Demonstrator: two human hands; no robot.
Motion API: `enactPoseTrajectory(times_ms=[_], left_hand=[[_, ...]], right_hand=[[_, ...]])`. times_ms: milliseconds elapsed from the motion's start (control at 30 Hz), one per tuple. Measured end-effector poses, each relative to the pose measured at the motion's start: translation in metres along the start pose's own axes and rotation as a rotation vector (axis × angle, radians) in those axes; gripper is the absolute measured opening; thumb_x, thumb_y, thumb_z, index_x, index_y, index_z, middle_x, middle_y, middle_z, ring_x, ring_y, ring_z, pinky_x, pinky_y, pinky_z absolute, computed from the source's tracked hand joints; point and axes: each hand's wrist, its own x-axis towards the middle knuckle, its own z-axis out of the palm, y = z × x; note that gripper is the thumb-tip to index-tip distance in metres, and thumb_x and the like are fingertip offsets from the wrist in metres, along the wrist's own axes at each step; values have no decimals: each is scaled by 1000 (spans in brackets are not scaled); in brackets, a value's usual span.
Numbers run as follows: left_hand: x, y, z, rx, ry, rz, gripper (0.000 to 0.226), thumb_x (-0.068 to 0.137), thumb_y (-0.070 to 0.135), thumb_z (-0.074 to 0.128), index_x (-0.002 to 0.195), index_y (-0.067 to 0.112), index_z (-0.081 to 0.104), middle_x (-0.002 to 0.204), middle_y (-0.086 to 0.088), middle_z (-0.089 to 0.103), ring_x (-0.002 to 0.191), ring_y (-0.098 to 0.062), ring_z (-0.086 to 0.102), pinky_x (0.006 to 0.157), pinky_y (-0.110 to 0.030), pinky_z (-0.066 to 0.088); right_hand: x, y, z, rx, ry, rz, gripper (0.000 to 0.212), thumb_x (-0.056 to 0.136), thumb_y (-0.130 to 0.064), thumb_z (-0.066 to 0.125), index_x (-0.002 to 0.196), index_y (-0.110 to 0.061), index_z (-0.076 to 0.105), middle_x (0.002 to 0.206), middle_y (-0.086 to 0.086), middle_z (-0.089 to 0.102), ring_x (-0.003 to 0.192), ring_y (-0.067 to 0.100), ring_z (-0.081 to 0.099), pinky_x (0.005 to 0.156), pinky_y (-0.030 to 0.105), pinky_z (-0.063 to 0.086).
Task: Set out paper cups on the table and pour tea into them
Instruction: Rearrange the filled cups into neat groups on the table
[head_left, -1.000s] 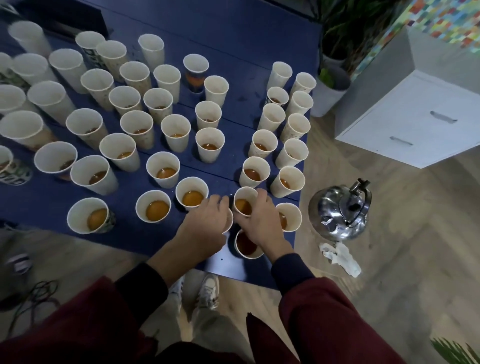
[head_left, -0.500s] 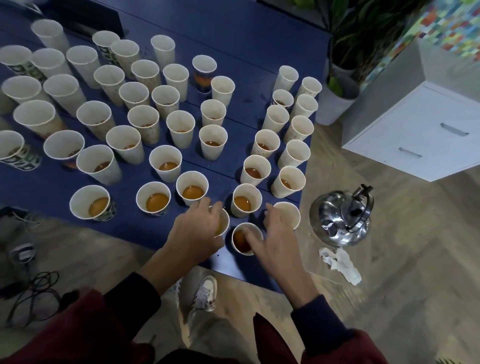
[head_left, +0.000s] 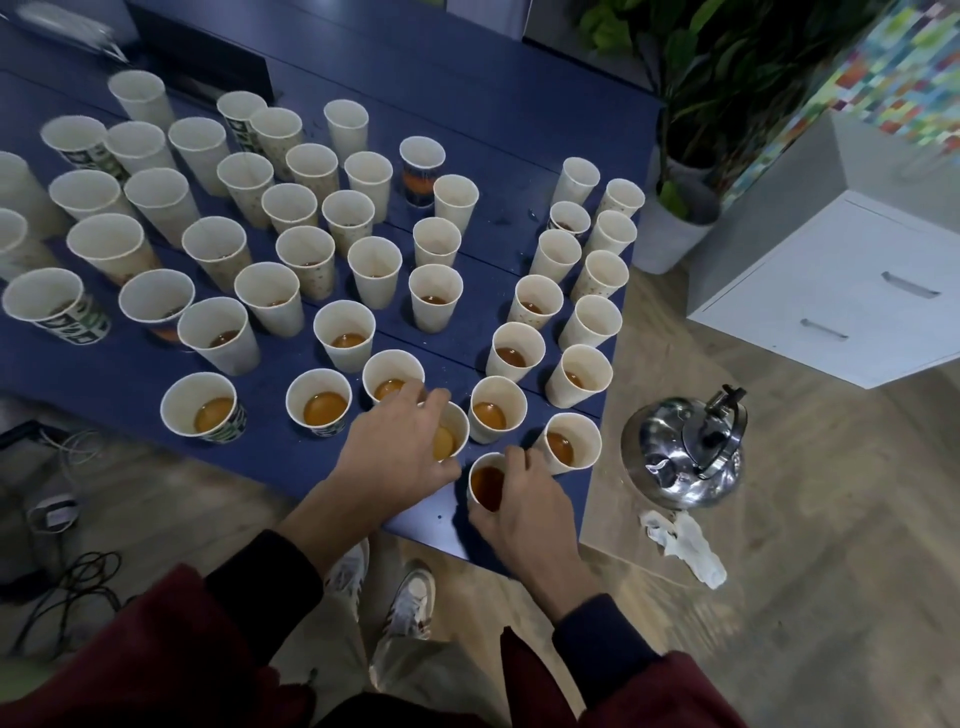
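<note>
Tidying filled paper cups at near corner of blue table, lower centre of frame.
Rows spread from far left, most holding tea. Left hand: fingers curled round one filled cup. Right hand: thumb and fingers wrapped round front cup. Kettle on floor, lower right. Next, probably: slide both into line, gently, no spills.

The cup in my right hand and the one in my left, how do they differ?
The right-hand cup holds darker brown tea; the left-hand cup, paler orange. The right-hand cup stands nearest the table edge; the left-hand cup farther in. Both are upright paper cups.
</note>
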Motion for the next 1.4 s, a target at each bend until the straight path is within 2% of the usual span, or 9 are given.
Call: enactPoseTrajectory(times_ms=[200, 500, 700, 867, 967, 1033, 1167, 1300, 1400], left_hand=[[6, 6, -26, -22, 58, 44, 68, 82, 55, 68, 139, 27, 43, 133, 0, 51, 115, -20, 53, 86, -34, 50], [42, 10, -85, -54, 209, 84, 61, 77, 57, 69, 129, 26, 57, 124, 1, 59, 110, -26, 59, 82, -37, 47], [101, -5, -124, -11, 261, 131, 61, 74, 57, 70, 126, 26, 61, 119, 1, 62, 109, -25, 58, 83, -36, 45], [175, -29, -148, -10, 243, 168, 54, 74, 55, 70, 118, 23, 62, 113, 1, 63, 106, -24, 59, 78, -35, 43], [215, -42, -158, -46, 222, 168, 52, 72, 54, 70, 113, 24, 63, 109, 3, 64, 101, -25, 60, 72, -32, 40], [238, -48, -164, -66, 204, 180, 56, 71, 57, 70, 114, 23, 63, 108, 3, 63, 99, -25, 61, 76, -36, 48], [288, -58, -178, -86, 195, 209, 52, 71, 57, 71, 109, 23, 63, 101, 3, 60, 95, -24, 59, 75, -38, 49], [324, -67, -174, -125, 216, 205, 49, 73, 55, 72, 108, 22, 63, 100, 2, 60, 93, -25, 58, 74, -36, 45], [347, -68, -172, -113, 206, 180, 51, 75, 55, 70, 112, 22, 62, 104, 1, 59, 98, -25, 58, 77, -36, 45]], right_hand=[[-4, 3, -36, 77, -25, -26, 54, 83, -53, 70, 123, -23, 49, 120, -1, 55, 100, 19, 58, 70, 26, 36], [30, -4, -105, 219, 181, -67, 65, 67, -60, 65, 121, -25, 57, 114, 0, 64, 100, 26, 62, 78, 35, 45], [94, -17, -139, 234, 283, -22, 60, 76, -51, 77, 125, -21, 59, 118, 4, 67, 106, 26, 61, 83, 36, 45], [169, -34, -179, 136, 299, 61, 63, 82, -53, 73, 132, -19, 57, 120, 9, 67, 111, 30, 60, 73, 29, 31], [216, -44, -198, 128, 293, 86, 57, 81, -47, 76, 124, -14, 59, 104, 10, 66, 104, 33, 62, 72, 32, 35], [247, -48, -208, 107, 285, 113, 55, 80, -46, 76, 120, -12, 60, 94, 6, 60, 101, 33, 62, 71, 33, 36], [313, -58, -223, 79, 278, 130, 55, 79, -40, 76, 120, -7, 61, 101, 10, 64, 101, 31, 63, 73, 32, 41], [377, -61, -222, 82, 249, 92, 59, 79, -39, 79, 125, -9, 57, 121, 11, 60, 112, 29, 57, 88, 32, 39], [417, -58, -210, 46, 237, 66, 58, 80, -42, 78, 124, -12, 55, 122, 10, 57, 111, 30, 56, 84, 32, 37]])
